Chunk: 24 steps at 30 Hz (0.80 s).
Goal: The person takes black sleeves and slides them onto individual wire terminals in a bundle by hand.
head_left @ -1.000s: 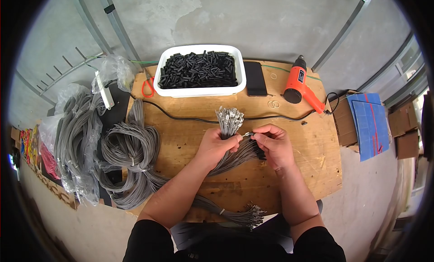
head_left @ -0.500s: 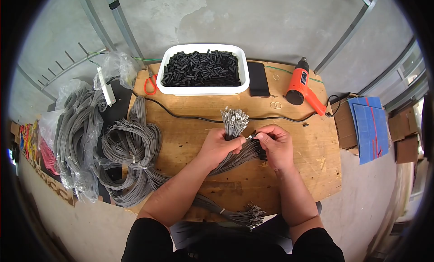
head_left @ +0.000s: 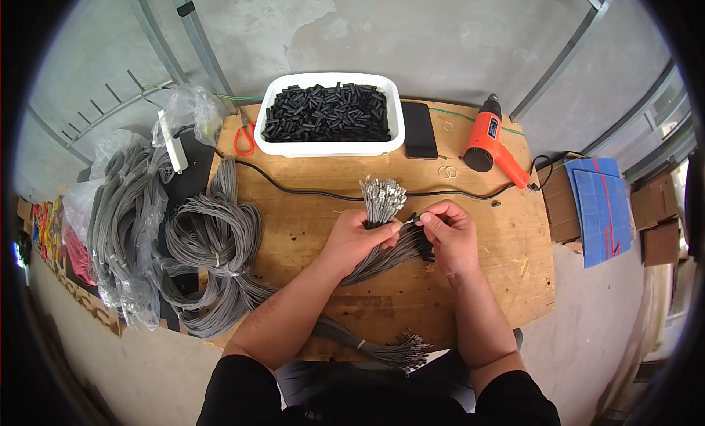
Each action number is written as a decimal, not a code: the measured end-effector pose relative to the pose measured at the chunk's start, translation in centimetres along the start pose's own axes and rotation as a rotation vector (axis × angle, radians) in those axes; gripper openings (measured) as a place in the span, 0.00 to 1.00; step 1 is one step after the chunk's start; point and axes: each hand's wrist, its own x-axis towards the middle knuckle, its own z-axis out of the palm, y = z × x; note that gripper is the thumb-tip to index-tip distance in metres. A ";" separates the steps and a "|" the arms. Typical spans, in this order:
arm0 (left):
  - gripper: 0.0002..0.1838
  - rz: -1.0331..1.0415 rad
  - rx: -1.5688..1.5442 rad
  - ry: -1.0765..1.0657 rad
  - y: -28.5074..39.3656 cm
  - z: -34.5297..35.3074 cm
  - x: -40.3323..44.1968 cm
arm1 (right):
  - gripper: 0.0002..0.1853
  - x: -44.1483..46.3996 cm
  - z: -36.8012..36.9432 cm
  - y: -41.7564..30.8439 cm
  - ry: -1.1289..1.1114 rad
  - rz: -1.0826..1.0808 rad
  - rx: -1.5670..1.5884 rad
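Observation:
My left hand [head_left: 361, 239] is wrapped round a bundle of grey wires, whose silvery connector ends [head_left: 384, 197] stand up above the fist. Between the thumb and fingertips of my right hand [head_left: 449, 239] is a small black sleeve [head_left: 413, 220], close beside my left thumb. A wire end seems to meet the sleeve, but the contact is too small to make out. Below and between the hands, the grey wires [head_left: 385, 261] run across the wooden table [head_left: 507, 272], with black ends partly hidden by my right hand.
A white tub [head_left: 400, 125] holds many black sleeves. Beside it lie a black phone [head_left: 420, 131], an orange heat gun [head_left: 485, 139] and red-handled scissors [head_left: 244, 139]. A black cable [head_left: 316, 192] crosses the table. Coiled grey wires [head_left: 213, 235] lie left; another bundle [head_left: 374, 349] is near the front edge.
My right hand and the black sleeve have come closer to my left thumb. The bright metal end seen earlier between the hands is now mostly covered. The view has shifted slightly.

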 end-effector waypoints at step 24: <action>0.07 0.008 0.069 -0.078 0.0 -0.2 0.0 | 0.08 0.0 -0.7 -0.4 -0.134 0.298 0.205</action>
